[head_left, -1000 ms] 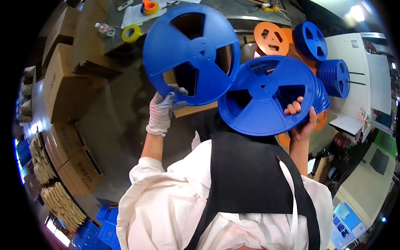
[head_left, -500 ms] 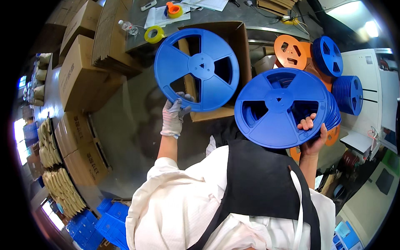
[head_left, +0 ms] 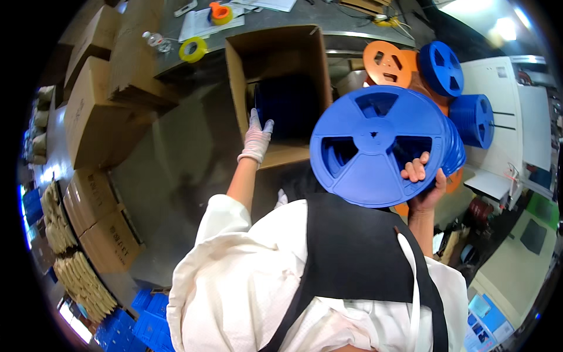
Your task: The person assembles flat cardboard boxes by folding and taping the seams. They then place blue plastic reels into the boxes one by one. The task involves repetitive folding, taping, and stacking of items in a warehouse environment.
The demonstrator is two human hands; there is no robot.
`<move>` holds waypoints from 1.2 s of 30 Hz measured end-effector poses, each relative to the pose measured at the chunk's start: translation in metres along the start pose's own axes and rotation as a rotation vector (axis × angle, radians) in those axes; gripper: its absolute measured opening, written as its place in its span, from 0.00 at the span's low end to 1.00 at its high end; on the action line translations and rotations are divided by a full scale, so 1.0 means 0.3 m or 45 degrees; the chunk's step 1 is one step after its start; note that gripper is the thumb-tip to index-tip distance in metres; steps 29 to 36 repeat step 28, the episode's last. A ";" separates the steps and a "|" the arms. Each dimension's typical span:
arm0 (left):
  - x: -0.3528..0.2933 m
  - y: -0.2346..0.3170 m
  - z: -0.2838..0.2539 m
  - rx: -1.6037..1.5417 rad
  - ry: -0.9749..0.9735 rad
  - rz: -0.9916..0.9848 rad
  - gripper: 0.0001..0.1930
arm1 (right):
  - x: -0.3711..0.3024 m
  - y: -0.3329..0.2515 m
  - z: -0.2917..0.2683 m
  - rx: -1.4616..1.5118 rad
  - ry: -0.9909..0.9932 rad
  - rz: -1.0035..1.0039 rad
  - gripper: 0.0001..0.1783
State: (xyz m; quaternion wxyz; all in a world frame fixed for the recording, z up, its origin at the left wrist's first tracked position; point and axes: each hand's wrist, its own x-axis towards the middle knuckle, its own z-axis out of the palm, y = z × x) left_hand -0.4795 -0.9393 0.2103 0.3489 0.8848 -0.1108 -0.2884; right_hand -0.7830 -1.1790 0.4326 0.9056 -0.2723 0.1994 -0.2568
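Note:
My left hand (head_left: 256, 139), in a pale glove, reaches into the mouth of an open cardboard box (head_left: 275, 154). Its fingers are stretched and the thumb stands apart, close to the edge of a dark blue reel (head_left: 284, 108) inside. Shadow hides most of that reel and the bottom of the box. My bare right hand (head_left: 423, 179) grips a stack of blue plastic reels (head_left: 369, 170) beside the box, its fingers curled through a cutout in the front reel. The stack is held in front of my black apron.
Behind the box, a grey table (head_left: 240, 42) bears a yellow tape roll (head_left: 193, 50), a plastic bottle (head_left: 157, 41) and papers. Orange reels (head_left: 387, 63) and more blue reels (head_left: 472, 120) stand at right. Cardboard boxes (head_left: 102, 117) line the left, with blue crates (head_left: 153, 320) at lower left.
My left hand has moved the single blue reel from above the box down into it, and its fingers have straightened. My right hand keeps its grip on the stack; the view has shifted slightly.

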 end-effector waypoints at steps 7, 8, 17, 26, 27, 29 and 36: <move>-0.078 0.301 0.019 -0.027 0.305 0.851 0.31 | -0.022 0.003 -0.045 0.064 -0.294 -0.029 0.23; -0.114 0.381 -0.005 0.014 0.312 0.878 0.30 | -0.030 -0.002 -0.037 0.058 -0.328 -0.024 0.23; -0.427 0.789 0.083 0.020 -0.349 1.732 0.34 | 0.000 0.005 0.012 0.070 -0.435 0.154 0.23; -0.228 0.300 -0.058 0.457 -0.397 1.529 0.34 | -0.033 0.016 -0.024 0.089 -0.282 -0.002 0.25; -0.254 0.320 -0.076 0.496 -0.564 1.565 0.37 | -0.029 0.014 -0.029 0.120 -0.241 0.007 0.25; -0.290 0.350 -0.089 0.533 -0.733 1.598 0.41 | -0.017 0.008 -0.034 0.136 -0.231 0.015 0.25; -0.290 0.350 -0.089 0.533 -0.733 1.598 0.41 | -0.017 0.008 -0.034 0.136 -0.231 0.015 0.25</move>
